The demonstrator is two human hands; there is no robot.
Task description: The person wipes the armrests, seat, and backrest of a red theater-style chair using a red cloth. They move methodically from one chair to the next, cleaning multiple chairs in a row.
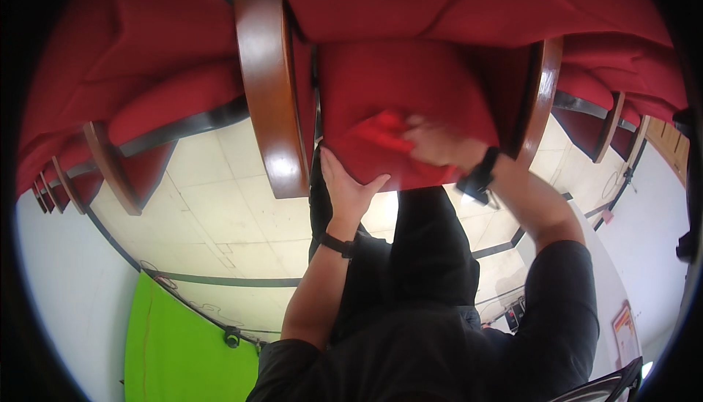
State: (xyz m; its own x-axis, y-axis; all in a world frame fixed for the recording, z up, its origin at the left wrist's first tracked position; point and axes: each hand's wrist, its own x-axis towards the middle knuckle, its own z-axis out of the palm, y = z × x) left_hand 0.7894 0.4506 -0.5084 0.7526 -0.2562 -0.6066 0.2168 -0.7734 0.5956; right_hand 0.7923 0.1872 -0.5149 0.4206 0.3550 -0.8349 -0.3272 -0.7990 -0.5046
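A padded red seat (410, 80) of a theatre-style chair is right in front of me. My left hand (350, 188) rests against its front left edge, thumb and fingers spread, with nothing held. Over the seat's middle my right hand (432, 142), smeared by motion, grips a bright red thing (382, 129). That thing lies on or just above the cushion. Its outline is too blurred to tell whether it is a cloth or a tool.
Glossy wooden armrests flank the seat, one at left (269, 87) and one at right (542, 98). More red chairs (176, 109) continue to both sides. Pale floor tiles (220, 211) lie below, and a green sheet (183, 343) is at lower left.
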